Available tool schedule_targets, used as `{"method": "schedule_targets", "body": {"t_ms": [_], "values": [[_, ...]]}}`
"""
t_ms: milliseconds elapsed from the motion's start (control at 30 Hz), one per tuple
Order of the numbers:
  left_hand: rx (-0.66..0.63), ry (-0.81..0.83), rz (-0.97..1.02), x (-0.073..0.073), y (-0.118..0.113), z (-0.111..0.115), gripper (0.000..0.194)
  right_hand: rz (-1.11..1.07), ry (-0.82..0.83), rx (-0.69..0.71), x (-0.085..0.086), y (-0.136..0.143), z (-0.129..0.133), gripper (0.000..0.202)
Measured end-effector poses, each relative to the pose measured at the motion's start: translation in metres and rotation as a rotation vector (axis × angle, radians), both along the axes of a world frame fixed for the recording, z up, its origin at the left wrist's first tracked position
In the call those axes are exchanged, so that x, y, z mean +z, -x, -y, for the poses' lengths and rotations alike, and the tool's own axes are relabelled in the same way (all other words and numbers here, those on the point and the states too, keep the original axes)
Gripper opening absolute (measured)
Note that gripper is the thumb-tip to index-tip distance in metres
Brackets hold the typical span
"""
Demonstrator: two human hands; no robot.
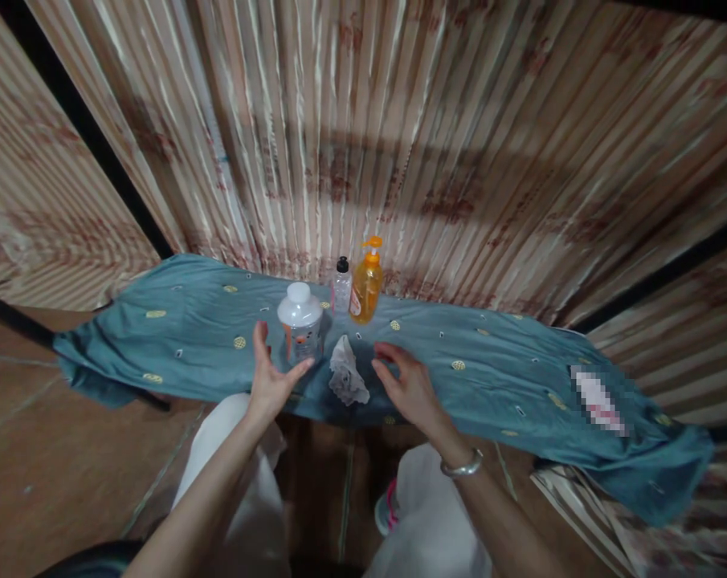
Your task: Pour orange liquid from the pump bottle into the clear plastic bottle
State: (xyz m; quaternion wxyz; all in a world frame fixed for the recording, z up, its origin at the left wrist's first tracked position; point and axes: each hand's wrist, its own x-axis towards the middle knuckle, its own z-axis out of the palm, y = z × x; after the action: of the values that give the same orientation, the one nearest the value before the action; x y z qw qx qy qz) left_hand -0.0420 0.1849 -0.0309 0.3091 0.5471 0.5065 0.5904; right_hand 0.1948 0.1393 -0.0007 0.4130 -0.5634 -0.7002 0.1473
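Note:
My left hand (274, 376) has its thumb and fingers spread around the near left side of a clear bottle (303, 327) with a white top and orange-and-black print. Whether the thumb tip touches the bottle I cannot tell. A crumpled whitish cloth (346, 373) lies on the teal cover between my hands. To its right, my right hand (406, 385) hovers with bent fingers slightly apart from the thumb and nothing between them. Behind the cloth stand an orange pump bottle (366, 291) and a small clear bottle with a black cap (341, 287).
The teal cover (496, 377) with yellow prints drapes a long narrow table. A blurred-out, pixelated item (598, 400) lies at its right end. Pleated patterned curtains (363, 144) hang close behind, with dark poles (91, 136) at the sides. My knees are under the near edge.

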Motion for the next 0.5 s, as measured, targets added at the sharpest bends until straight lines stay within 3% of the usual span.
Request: {"method": "schedule_targets", "body": {"t_ms": [100,200,367,433,500], "values": [[-0.026,-0.015,-0.033,0.006,-0.007,-0.035,0.132,0.03,0.009,0.018,0.003,0.021,-0.031,0.032],[-0.061,-0.054,-0.04,0.006,-0.011,-0.057,0.134,0.063,0.059,-0.01,-0.017,0.028,-0.051,0.034],[-0.023,-0.022,-0.085,-0.003,-0.006,-0.069,0.13,0.111,0.16,-0.067,-0.068,0.031,-0.051,0.054],[-0.006,0.014,-0.085,-0.007,-0.005,-0.07,0.125,0.119,0.178,-0.074,-0.077,0.035,-0.047,0.059],[-0.009,0.031,-0.081,-0.008,-0.005,-0.071,0.115,0.119,0.168,-0.083,-0.074,0.039,-0.047,0.057]]}}
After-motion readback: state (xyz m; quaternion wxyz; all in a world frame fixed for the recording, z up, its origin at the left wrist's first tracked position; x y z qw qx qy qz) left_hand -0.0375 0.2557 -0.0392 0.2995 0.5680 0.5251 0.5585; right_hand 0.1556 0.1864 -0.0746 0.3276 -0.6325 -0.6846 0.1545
